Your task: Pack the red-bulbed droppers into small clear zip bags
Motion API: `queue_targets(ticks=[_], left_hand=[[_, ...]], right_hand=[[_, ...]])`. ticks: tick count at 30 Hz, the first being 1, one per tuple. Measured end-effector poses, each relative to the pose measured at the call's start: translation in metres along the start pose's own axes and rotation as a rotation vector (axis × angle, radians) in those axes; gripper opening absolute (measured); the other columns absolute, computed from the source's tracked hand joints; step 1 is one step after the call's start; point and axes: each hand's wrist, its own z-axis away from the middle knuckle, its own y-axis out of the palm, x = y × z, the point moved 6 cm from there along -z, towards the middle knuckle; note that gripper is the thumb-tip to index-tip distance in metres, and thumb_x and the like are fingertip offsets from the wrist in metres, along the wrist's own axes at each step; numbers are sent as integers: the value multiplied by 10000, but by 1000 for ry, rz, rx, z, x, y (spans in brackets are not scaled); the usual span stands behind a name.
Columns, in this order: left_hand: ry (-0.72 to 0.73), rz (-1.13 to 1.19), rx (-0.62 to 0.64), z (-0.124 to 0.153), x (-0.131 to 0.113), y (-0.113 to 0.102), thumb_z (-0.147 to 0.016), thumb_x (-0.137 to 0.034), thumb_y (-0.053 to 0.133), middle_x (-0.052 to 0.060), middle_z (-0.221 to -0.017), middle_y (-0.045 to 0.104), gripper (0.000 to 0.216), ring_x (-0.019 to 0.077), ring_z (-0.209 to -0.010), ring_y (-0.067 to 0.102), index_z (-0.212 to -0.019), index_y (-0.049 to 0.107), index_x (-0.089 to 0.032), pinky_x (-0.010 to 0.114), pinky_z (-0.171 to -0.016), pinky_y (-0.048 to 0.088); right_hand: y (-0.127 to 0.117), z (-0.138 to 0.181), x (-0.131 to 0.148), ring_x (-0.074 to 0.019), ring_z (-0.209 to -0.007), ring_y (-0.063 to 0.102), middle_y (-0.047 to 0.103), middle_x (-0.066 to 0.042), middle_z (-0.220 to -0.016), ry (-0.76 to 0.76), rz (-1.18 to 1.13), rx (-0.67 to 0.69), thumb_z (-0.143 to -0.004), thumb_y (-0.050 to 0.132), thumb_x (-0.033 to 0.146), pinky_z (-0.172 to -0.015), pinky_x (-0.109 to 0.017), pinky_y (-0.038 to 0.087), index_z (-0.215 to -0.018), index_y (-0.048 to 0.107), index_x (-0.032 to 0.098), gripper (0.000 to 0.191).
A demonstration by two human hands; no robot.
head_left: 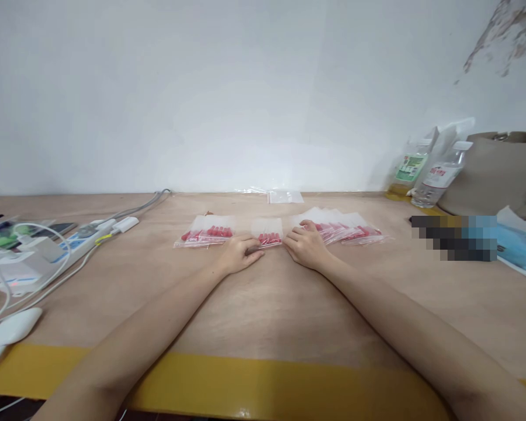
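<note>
A small clear zip bag with red pieces inside [269,233] lies flat on the wooden table [263,304] between my hands. My left hand [239,254] pinches its lower left edge with fingers closed. My right hand [304,244] rests curled at the bag's right edge, touching it and a fanned pile of similar bags [346,229]. Another pile of filled bags [208,231] lies to the left of my left hand.
An empty clear bag [284,196] lies by the wall. A power strip with chargers and cables [70,240] and a white device [11,328] sit at left. Two plastic bottles [429,172], a beige bag [499,172] and blue-printed paper [519,245] stand at right.
</note>
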Motion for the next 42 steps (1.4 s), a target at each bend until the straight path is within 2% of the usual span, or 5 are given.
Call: queue_targets(ticks=[8,16,23,34,42], left_hand=[[158,-113,8,-15,-12,14,-836,-212,460,62,-867,644,184,170,-832,583,-865,640,-184,310,-752,466],[227,-207,-30,-21,-24,18,-850,-210,432,67,-948,648,198,173,-841,595,-913,618,-184,323,-740,470],[333,-393,-6,-26,-33,23,-861,-185,381,67,-807,649,236,162,-713,591,-779,600,-153,309,-631,433],[381,-425,-8,-22,-28,17,-864,-187,375,53,-730,613,221,157,-693,559,-777,576,-151,305,-661,412],[442,-481,-98,1,-15,-9,-843,-189,440,43,-716,606,153,145,-678,553,-748,549,-139,281,-637,423]], right_hand=[[-1,-2,1,-163,-776,479,629,-28,-739,69,-49,-7,-876,419,252,-858,-387,194,-763,622,191,240],[0,-6,7,-163,-749,483,610,-42,-733,57,-52,-1,-888,381,222,-853,-374,216,-782,611,165,260],[-4,-8,12,-162,-736,483,610,-47,-721,12,-44,4,-891,351,192,-876,-387,207,-780,614,155,288],[-5,-4,9,-151,-726,474,601,-35,-705,5,-15,-11,-872,365,162,-893,-392,192,-748,587,160,254],[-7,1,0,-139,-694,474,596,-20,-677,39,-33,-71,-858,408,182,-895,-391,201,-700,563,158,222]])
